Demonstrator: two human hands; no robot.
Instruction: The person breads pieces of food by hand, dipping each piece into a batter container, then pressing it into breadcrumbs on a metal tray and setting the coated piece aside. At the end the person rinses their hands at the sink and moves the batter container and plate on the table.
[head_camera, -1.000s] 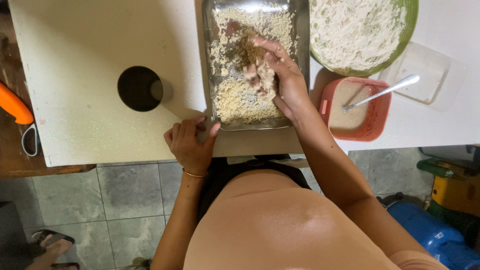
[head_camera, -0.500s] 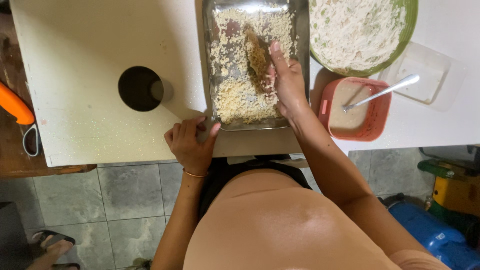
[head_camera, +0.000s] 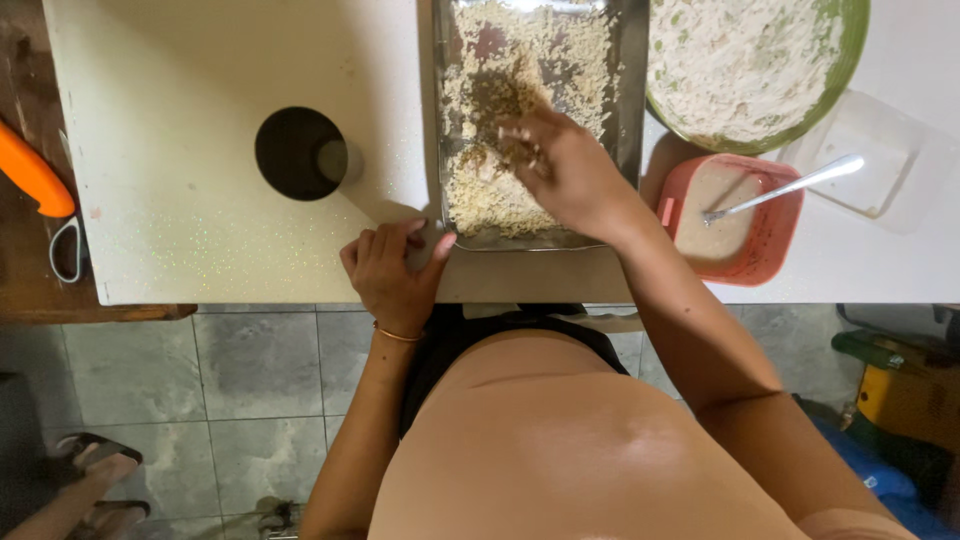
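A metal tray (head_camera: 630, 120) filled with pale breadcrumbs (head_camera: 490, 195) stands on the white table (head_camera: 200, 200). My right hand (head_camera: 570, 175) is inside the tray, fingers curled on a crumb-coated piece of food (head_camera: 500, 120) that it presses into the crumbs. My left hand (head_camera: 390, 265) grips the tray's near left corner at the table edge, a thin bracelet on its wrist.
A green bowl (head_camera: 830, 90) of white mixture sits right of the tray. Below it is a pink container (head_camera: 770, 250) of batter with a spoon (head_camera: 790, 185), and a clear plastic lid (head_camera: 880, 165). A dark cup (head_camera: 300, 155) stands left of the tray; an orange handle (head_camera: 35, 180) lies far left.
My right hand has shifted left and down in the tray, turning the coated piece in the crumbs. My left hand has stayed on the tray corner.
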